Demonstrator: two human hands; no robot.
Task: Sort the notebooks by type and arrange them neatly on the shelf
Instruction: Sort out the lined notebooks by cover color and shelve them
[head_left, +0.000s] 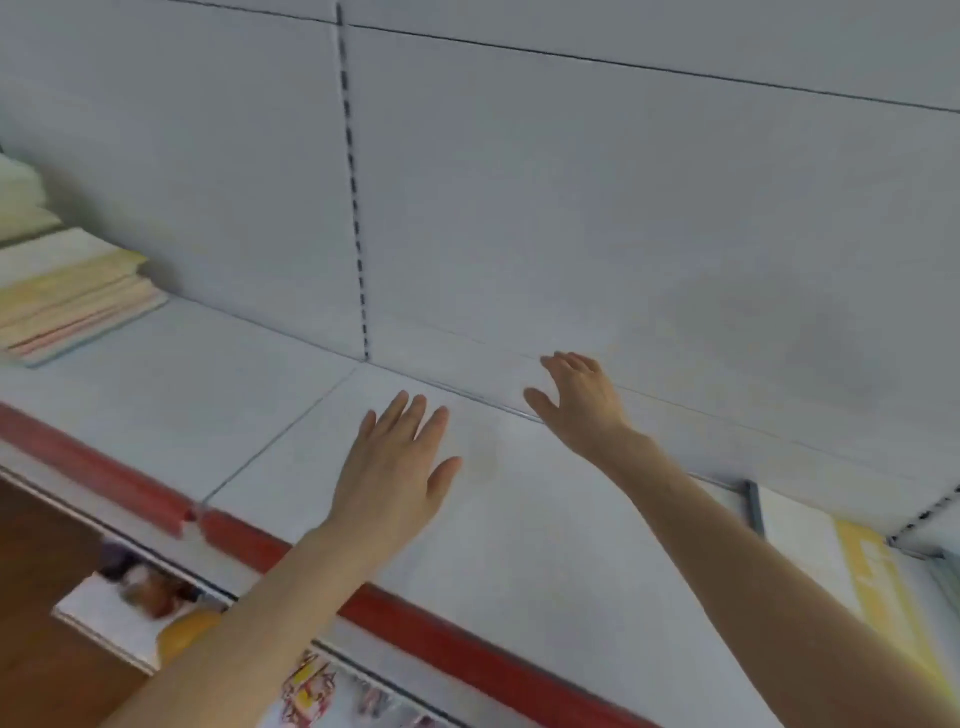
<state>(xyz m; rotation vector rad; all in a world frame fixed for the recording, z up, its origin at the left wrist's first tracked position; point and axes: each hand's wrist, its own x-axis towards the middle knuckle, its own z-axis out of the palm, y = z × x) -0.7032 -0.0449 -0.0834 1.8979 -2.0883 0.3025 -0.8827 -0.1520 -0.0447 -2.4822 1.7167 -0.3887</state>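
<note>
Well apart from stacked notebooks (67, 296) at far left, left hand (397, 462) and right hand (582, 400) spread flat, holding nothing, over white shelf (182, 395)

Place: I think this is a shop.
Shelf: a long white shelf (519, 545) with a white back wall (571, 182).
Near edge: a red strip (431, 636) runs along it, like one for price tags.
Far side: a rail (353, 182) with little slots goes up the wall.
Far left: notebooks (67, 296) lie in stacks.
Near, below: bright goods (306, 686) on a lower level.
</note>
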